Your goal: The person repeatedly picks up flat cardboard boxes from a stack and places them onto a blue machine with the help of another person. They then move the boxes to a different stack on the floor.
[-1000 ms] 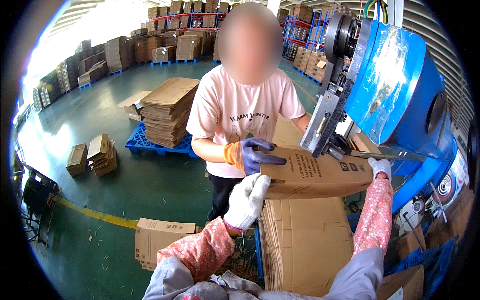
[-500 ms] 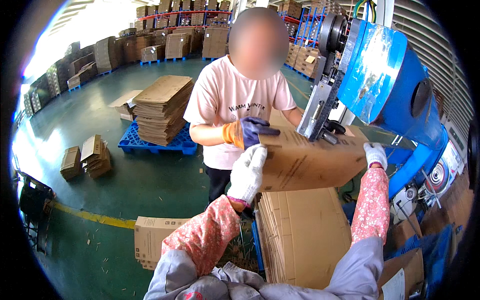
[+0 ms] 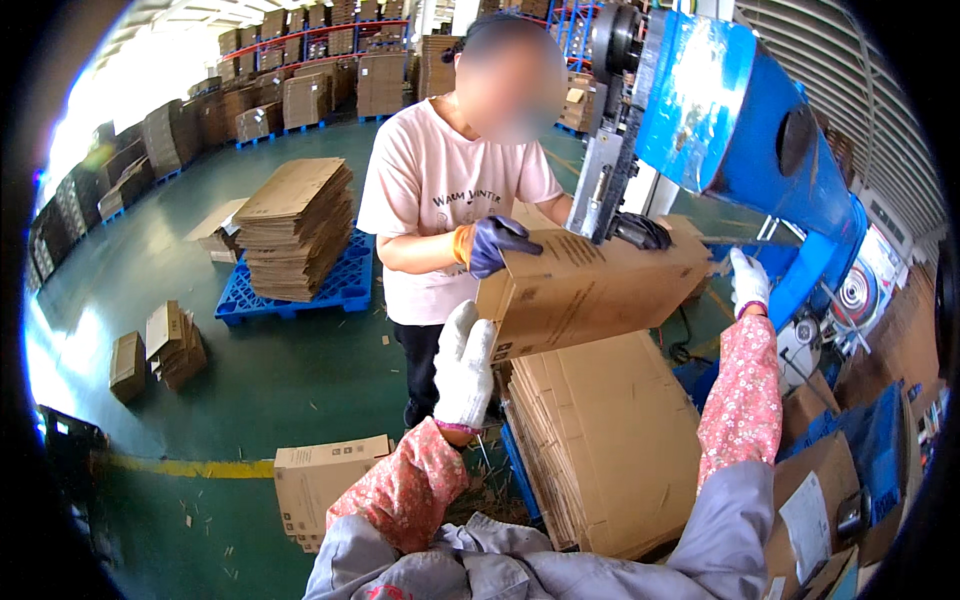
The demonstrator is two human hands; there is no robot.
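A folded brown cardboard box (image 3: 600,285) sits tilted under the head of a blue stapling-type machine (image 3: 700,110). A co-worker opposite has a purple-gloved hand on the box's left end and a dark-gloved hand on its far top edge. My left hand (image 3: 465,365), in a white knit glove, is beside the box's near left corner, fingers raised and apart; whether it touches the cardboard is hard to tell. Off the box's right end, my right hand (image 3: 748,283), gloved in white, is held up with fingers apart and nothing in it.
Below the box lies a stack of flat cardboard (image 3: 610,440). Another carton stack (image 3: 325,480) stands on the floor at lower left. Behind the co-worker, a blue pallet (image 3: 295,290) carries flattened cartons. The machine's blue arm (image 3: 835,240) curves down at right.
Both my hands have come off their grip on the box, the right one moving clear of its end. The box has turned and tilted, with the co-worker still holding it.
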